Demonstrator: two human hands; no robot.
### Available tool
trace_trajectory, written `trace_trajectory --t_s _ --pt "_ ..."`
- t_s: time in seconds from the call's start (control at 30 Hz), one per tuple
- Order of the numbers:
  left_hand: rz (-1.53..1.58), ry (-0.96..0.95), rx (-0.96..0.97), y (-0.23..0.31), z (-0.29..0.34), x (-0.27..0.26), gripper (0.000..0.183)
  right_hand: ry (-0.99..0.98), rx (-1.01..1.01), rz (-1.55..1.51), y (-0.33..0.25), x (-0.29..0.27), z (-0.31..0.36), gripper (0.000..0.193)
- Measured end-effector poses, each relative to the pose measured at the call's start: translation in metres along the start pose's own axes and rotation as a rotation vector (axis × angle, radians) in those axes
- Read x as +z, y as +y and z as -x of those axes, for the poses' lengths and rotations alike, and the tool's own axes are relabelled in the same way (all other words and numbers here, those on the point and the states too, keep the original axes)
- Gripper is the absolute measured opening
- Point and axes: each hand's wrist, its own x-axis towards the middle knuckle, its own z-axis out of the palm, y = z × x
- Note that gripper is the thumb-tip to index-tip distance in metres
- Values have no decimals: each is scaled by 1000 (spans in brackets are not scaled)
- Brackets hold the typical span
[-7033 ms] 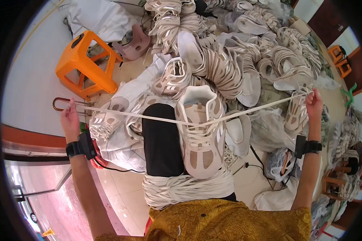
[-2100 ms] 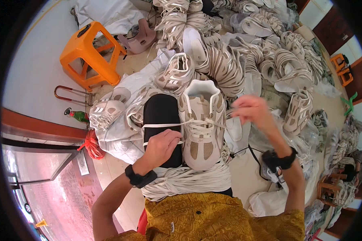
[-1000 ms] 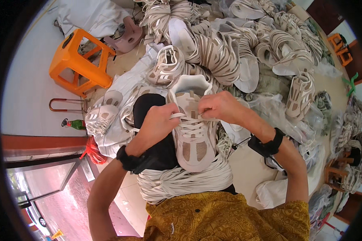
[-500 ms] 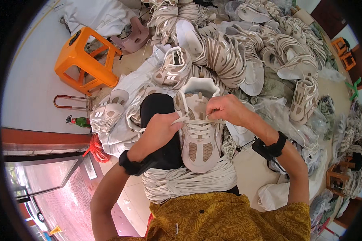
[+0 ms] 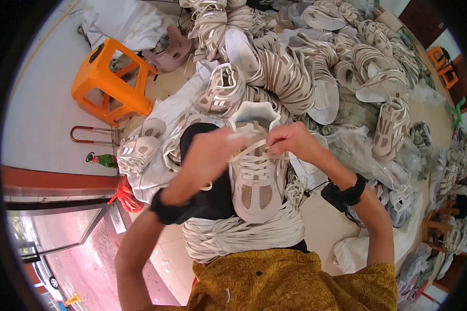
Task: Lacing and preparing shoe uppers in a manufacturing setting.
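A beige and white sneaker [image 5: 258,194] rests on my lap, toe toward me. White shoelace [image 5: 256,170] crosses its lower tongue in rows, and one loose strand slants over the upper tongue. My right hand [image 5: 294,141] is closed at the shoe's right eyelet edge, thumb and fingers pinching the shoelace. Beside the left eyelet edge is my left hand [image 5: 208,158], smeared by motion, so its grip is unclear. A thick bundle of white laces [image 5: 244,236] lies across my lap below the toe. Black cloth [image 5: 215,203] covers my leg under the left hand.
Long stacks of nested shoe uppers [image 5: 288,78] fill the floor ahead. A laced sneaker [image 5: 224,89] sits just beyond the shoe, and others [image 5: 140,153] lie on white sheeting at left. An orange stool [image 5: 111,80] and a green bottle [image 5: 105,159] stand left. Clear plastic bags [image 5: 355,150] lie right.
My left hand has risen and shifted slightly left, now blurred. A lace strand now slants across the upper tongue. My right hand stays at the right eyelets.
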Motion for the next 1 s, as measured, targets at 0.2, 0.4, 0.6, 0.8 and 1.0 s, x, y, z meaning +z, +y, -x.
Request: trace_trajectory --t_s 0.2,0.4,0.6,0.8,1.0 --pt "973 454 -748 -35 59 -110 29 17 -347 717 -3 9 0 9" --pt "850 652 -757 -59 77 -171 30 68 -302 709 -6 8 18 10" --pt "730 948 -727 -119 102 -255 35 143 -300 739 1 17 19 11" --pt "498 1153 -885 -186 193 -334 41 192 -211 866 6 32 16 8" --pt "-499 871 -769 -193 136 -270 37 216 -49 1021 -9 43 8 7"
